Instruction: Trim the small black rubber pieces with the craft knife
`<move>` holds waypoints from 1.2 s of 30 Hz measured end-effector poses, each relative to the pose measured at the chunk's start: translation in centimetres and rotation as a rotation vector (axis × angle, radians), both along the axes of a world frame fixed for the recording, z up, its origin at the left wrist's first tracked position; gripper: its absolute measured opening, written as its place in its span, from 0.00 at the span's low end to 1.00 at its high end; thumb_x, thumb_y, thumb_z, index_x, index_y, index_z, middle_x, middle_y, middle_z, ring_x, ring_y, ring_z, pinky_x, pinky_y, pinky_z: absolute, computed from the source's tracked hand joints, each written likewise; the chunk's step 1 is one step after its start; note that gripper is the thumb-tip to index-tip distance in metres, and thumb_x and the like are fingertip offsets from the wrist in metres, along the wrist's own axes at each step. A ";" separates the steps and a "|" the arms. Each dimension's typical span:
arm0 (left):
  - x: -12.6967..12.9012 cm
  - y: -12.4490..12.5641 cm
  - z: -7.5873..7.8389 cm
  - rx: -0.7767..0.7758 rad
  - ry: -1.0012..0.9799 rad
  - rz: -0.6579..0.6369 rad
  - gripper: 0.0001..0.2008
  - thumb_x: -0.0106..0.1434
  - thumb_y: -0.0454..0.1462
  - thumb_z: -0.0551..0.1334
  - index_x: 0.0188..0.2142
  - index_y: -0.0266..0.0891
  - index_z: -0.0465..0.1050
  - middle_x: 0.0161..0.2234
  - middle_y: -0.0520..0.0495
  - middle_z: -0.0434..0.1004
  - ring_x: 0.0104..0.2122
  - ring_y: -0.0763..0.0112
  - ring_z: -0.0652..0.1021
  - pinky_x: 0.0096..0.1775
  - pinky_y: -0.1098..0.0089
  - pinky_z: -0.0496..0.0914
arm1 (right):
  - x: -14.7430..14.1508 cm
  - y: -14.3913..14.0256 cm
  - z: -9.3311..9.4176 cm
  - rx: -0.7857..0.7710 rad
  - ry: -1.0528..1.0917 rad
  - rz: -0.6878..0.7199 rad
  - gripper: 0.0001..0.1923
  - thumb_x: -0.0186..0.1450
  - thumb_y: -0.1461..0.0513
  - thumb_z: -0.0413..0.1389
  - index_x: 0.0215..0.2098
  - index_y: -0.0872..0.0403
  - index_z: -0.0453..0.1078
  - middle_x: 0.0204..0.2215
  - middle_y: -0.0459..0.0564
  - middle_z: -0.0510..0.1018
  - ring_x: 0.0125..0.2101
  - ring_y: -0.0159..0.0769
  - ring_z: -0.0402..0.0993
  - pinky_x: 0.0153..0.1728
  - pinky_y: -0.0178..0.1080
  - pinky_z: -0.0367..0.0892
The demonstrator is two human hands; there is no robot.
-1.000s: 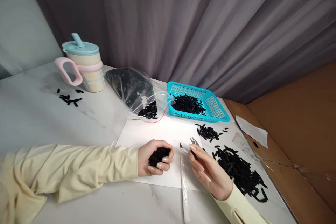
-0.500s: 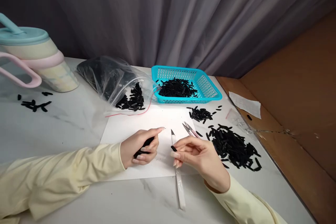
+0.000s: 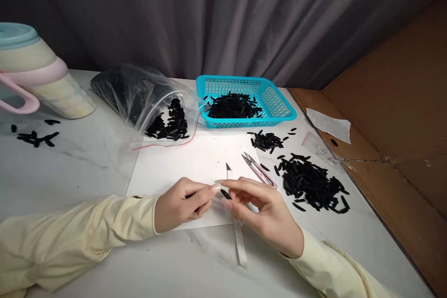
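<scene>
Both arms are covered in long sleeves of a soft, pale cream-yellow knit — loose and rumpled, with folds gathering toward the elbows. Each sleeve ends in a plain cuff at the wrist, leaving the left hand [image 3: 179,204] and the right hand [image 3: 267,216] bare. The fingernails are long and neatly shaped, with a light, glossy finish — no rings or watch show.

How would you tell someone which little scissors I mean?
Start at the blue basket at the back of the table. Come forward to the white paper; the little scissors lie on its right edge, beside the big pile of black pieces. They have pink handles, unlike the plain white knife nearby.
</scene>
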State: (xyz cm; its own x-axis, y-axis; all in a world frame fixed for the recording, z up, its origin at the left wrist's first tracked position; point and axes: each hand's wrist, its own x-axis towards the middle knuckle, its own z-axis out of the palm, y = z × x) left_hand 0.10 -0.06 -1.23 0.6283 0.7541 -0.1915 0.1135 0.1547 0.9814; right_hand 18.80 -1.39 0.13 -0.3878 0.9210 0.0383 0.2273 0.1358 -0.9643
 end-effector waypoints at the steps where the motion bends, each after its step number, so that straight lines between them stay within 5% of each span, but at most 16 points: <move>1: 0.0 0.0 -0.1 -0.023 -0.018 0.013 0.24 0.64 0.46 0.48 0.14 0.39 0.53 0.12 0.56 0.51 0.13 0.80 0.55 0.19 0.72 0.54 | 0.0 0.0 0.0 0.001 -0.007 0.022 0.09 0.60 0.64 0.56 0.39 0.55 0.74 0.25 0.46 0.70 0.24 0.28 0.67 0.23 0.30 0.67; 4: -0.1 0.0 -0.2 -0.042 -0.032 0.060 0.23 0.63 0.45 0.50 0.14 0.40 0.53 0.11 0.57 0.51 0.13 0.80 0.54 0.18 0.72 0.53 | -0.1 0.0 0.0 -0.136 0.092 0.022 0.07 0.60 0.62 0.58 0.37 0.55 0.70 0.23 0.44 0.68 0.20 0.27 0.68 0.21 0.31 0.68; 9: -0.1 -0.1 0.0 -0.037 0.010 0.018 0.22 0.61 0.44 0.54 0.14 0.40 0.52 0.11 0.57 0.51 0.13 0.81 0.54 0.18 0.73 0.52 | -0.6 -0.4 -0.4 -0.319 0.264 -0.147 0.18 0.49 0.58 0.66 0.27 0.54 0.61 0.18 0.40 0.71 0.16 0.29 0.71 0.17 0.31 0.69; 19: 0.4 -0.5 0.5 -0.147 -0.014 -0.180 0.22 0.64 0.47 0.49 0.17 0.38 0.57 0.13 0.58 0.53 0.14 0.81 0.54 0.17 0.74 0.52 | -0.9 -1.8 -0.9 0.067 0.069 -0.175 0.13 0.55 0.59 0.63 0.25 0.51 0.61 0.16 0.43 0.78 0.13 0.31 0.72 0.15 0.31 0.69; 30: 0.3 -0.7 0.3 -0.421 -0.245 -0.052 0.19 0.61 0.41 0.53 0.15 0.38 0.55 0.12 0.59 0.49 0.11 0.82 0.54 0.15 0.76 0.50 | -0.5 -1.8 -1.0 0.109 0.096 0.014 0.03 0.62 0.67 0.55 0.35 0.53 0.66 0.25 0.46 0.80 0.22 0.31 0.77 0.24 0.31 0.76; 36: 0.3 -0.4 0.3 -0.575 -0.273 -0.017 0.20 0.59 0.40 0.55 0.13 0.37 0.55 0.10 0.58 0.50 0.09 0.84 0.53 0.13 0.77 0.47 | -0.1 -1.5 -1.0 0.273 0.003 0.040 0.08 0.64 0.70 0.50 0.37 0.54 0.69 0.21 0.45 0.78 0.19 0.28 0.74 0.21 0.29 0.72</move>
